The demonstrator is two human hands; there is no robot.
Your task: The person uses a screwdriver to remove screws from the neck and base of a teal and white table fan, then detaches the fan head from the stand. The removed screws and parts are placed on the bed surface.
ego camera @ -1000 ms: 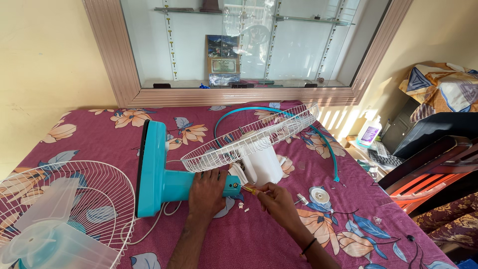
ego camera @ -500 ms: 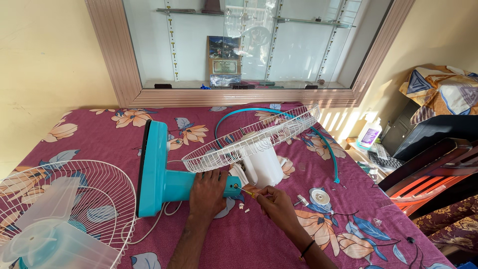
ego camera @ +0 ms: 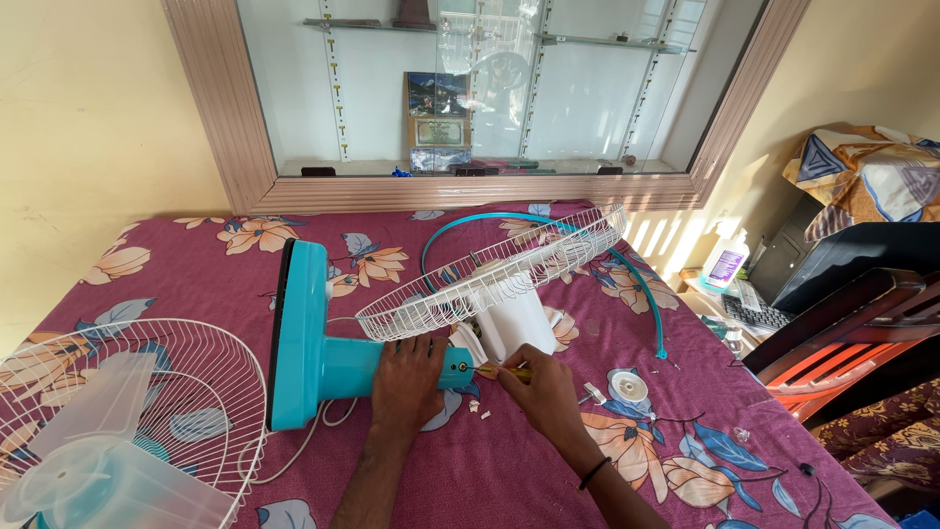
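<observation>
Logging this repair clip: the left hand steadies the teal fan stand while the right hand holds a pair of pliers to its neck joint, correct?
Not quite. In the head view the right hand holds a yellow-handled screwdriver, not pliers. The left hand does steady the teal fan stand.

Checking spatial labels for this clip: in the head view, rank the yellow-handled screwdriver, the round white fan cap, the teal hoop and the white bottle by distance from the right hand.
1. Yellow-handled screwdriver, in the right hand.
2. Round white fan cap, just right.
3. Teal hoop, beyond.
4. White bottle, far right.
</observation>
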